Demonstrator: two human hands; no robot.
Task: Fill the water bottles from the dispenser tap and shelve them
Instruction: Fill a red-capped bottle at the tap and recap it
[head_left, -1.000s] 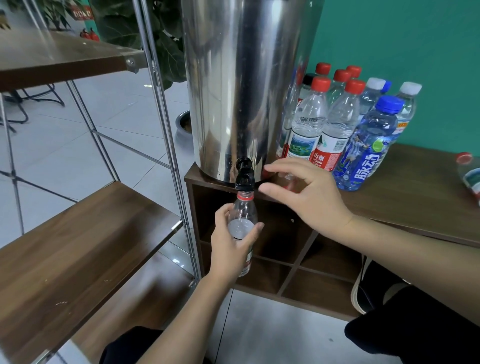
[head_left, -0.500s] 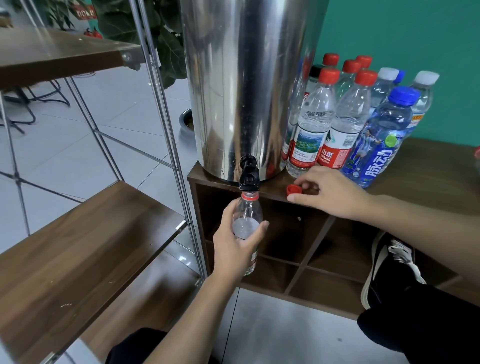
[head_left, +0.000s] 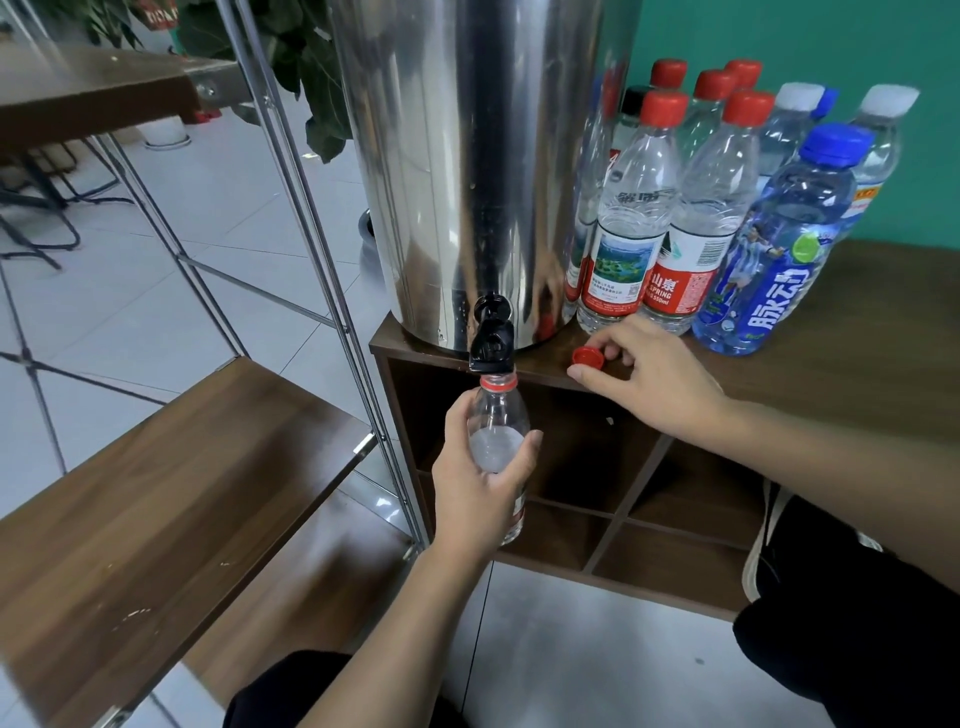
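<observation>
My left hand (head_left: 480, 480) grips an uncapped clear bottle (head_left: 497, 415) upright, its red-ringed mouth right under the black tap (head_left: 492, 338) of the steel dispenser (head_left: 467, 156). Water fills the bottle up to about its shoulder. My right hand (head_left: 649, 371) rests on the brown cabinet top (head_left: 857, 338), fingers curled round a loose red cap (head_left: 587, 356) lying there. Several capped bottles (head_left: 634, 218) with red, white and blue caps stand to the right of the dispenser.
A metal-framed rack stands at the left with a wooden shelf (head_left: 156, 493) at mid height and another (head_left: 93, 88) above. The cabinet has open cubbies (head_left: 597, 467) below the tap. My shoe (head_left: 769, 535) and dark trouser leg are at the lower right.
My right hand has left the tap area and come down onto the cabinet top at the red cap. My left hand keeps the bottle under the tap.
</observation>
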